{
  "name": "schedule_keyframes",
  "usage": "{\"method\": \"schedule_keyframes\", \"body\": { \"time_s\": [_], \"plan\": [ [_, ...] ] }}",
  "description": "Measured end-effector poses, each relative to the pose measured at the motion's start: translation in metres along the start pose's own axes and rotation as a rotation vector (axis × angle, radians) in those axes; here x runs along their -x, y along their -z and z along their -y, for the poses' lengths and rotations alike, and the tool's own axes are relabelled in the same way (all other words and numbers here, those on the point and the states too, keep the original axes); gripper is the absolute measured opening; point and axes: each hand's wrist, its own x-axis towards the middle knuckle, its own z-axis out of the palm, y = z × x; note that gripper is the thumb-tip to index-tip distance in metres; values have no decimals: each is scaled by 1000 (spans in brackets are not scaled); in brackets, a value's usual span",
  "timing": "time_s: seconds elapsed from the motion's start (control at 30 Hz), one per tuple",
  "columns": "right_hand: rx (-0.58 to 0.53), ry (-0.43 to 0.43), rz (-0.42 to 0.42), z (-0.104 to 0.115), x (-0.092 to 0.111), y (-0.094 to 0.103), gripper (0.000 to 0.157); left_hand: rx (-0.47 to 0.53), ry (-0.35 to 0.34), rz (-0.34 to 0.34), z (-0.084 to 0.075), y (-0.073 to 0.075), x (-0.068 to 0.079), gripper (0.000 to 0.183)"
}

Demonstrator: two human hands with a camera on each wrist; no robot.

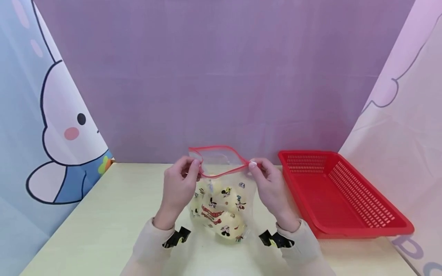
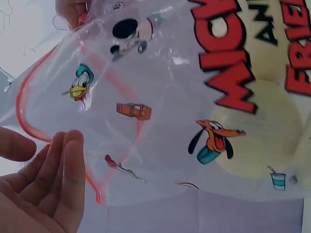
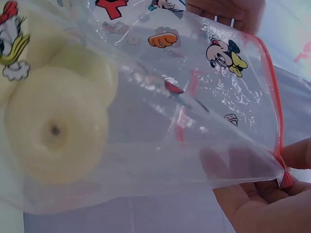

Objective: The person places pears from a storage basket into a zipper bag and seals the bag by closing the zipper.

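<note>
A clear zip bag (image 1: pixel 212 212) printed with cartoon characters stands on the table, its red zip rim (image 1: pixel 215 147) spread apart at the top. Inside lie several pale yellow round fruits (image 3: pixel 56 111), seen through the plastic; one shows a dark spot at its end. My left hand (image 1: pixel 179 188) pinches the left end of the rim between thumb and fingers. At the opposite end, my right hand (image 1: pixel 272 188) grips the red zip corner, with a small white piece at the thumb tip. In the left wrist view, the fingertips (image 2: pixel 73 141) are right at the red rim.
To the right of the bag is a red plastic basket (image 1: pixel 335 199) with perforated sides. The pale yellow table (image 1: pixel 93 214) runs back to a purple cloth (image 1: pixel 221 76). Curtains with cartoon figures hang at both sides. Black pieces (image 1: pixel 176 237) sit at both cuffs.
</note>
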Motion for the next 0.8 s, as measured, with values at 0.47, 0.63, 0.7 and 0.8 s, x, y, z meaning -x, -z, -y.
{"method": "schedule_keyframes", "body": {
  "time_s": [0.47,0.63,0.7,0.8],
  "plan": [
    [-118,-24,86,4,-2,7,14,-7,214,75,29,5,-12,46],
    [-125,14,132,3,-2,10,14,153,370,193,41,4,-25,51],
    [-107,29,135,2,-2,13,15,197,406,185,44,4,-30,46],
    [-72,29,111,2,-3,17,15,256,439,129,46,4,-34,36]
  ]
}}
